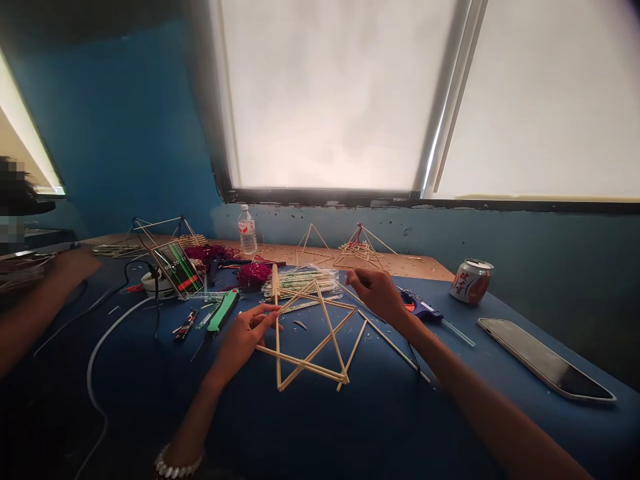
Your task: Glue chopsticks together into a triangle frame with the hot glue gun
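One large window with a pale blind [330,93] fills the top of the frame, above a blue-painted wall [120,127]. Below it, a blue cloth-covered table [350,427] spreads across the lower frame, with a wooden tabletop [410,267] beyond. At centre, right in front of you, a large star-shaped stick frame [313,353] of pale wood rests on the cloth. Your left hand [245,337] sits at its upper left, fingers [265,317] closed against an upright stick, grasping it. Your right hand [375,297] hangs over the frame's upper right, fingers pinched; you cannot tell whether it grasps anything. Just right of that hand lies a blue glue gun [420,307]. Further right stand a red-and-white soda can [471,281] and a silver smartphone [545,359]. Left of the frame lies a green-handled utility knife [223,311]. Upper left, a co-worker's forearm [50,300] reaches in.
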A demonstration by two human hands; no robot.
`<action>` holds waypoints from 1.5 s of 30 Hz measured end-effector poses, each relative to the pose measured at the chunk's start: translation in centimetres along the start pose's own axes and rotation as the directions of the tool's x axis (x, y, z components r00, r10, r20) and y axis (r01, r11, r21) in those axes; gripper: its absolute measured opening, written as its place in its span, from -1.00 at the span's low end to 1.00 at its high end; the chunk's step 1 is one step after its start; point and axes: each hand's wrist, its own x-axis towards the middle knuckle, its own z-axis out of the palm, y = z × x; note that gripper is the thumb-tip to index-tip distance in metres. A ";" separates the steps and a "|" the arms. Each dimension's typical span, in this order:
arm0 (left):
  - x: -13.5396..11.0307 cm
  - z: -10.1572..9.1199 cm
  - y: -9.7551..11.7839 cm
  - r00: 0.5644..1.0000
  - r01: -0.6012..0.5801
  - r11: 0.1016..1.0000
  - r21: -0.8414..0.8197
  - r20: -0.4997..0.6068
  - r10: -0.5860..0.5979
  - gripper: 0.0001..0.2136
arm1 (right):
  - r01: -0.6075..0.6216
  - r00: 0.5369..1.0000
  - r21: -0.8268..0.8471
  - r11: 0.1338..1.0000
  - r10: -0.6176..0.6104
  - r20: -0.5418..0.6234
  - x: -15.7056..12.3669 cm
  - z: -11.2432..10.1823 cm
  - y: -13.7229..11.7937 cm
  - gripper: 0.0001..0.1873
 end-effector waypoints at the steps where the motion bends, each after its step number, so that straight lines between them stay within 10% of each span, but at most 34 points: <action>1: 0.0 -0.1 -0.1 1.000 0.005 1.000 -0.025 0.008 -0.005 -0.49 | -0.016 1.000 0.023 1.000 0.016 -0.019 0.0 0.0 0.1 -0.54; 14: 0.1 -0.9 -0.5 0.994 0.049 0.993 -0.106 0.103 -0.038 -0.49 | -0.091 0.995 0.250 0.964 0.075 0.073 1.3 -2.4 1.1 -0.54; 22: 0.0 -1.4 -0.5 0.987 -0.004 1.000 0.006 0.161 0.003 -0.44 | 0.140 0.837 -0.129 0.982 -0.048 0.546 -3.6 -6.3 0.9 -0.84; 33: 1.4 -1.8 0.4 0.947 -0.123 0.966 0.227 0.319 0.046 -0.56 | 0.086 0.852 -0.243 0.966 0.055 0.520 -9.7 -8.6 0.7 -0.76; 45: 5.6 0.0 2.6 0.915 -0.396 0.622 0.675 0.351 0.202 -0.68 | -0.071 0.884 -0.332 0.941 0.214 0.415 -11.3 -8.5 1.2 -0.70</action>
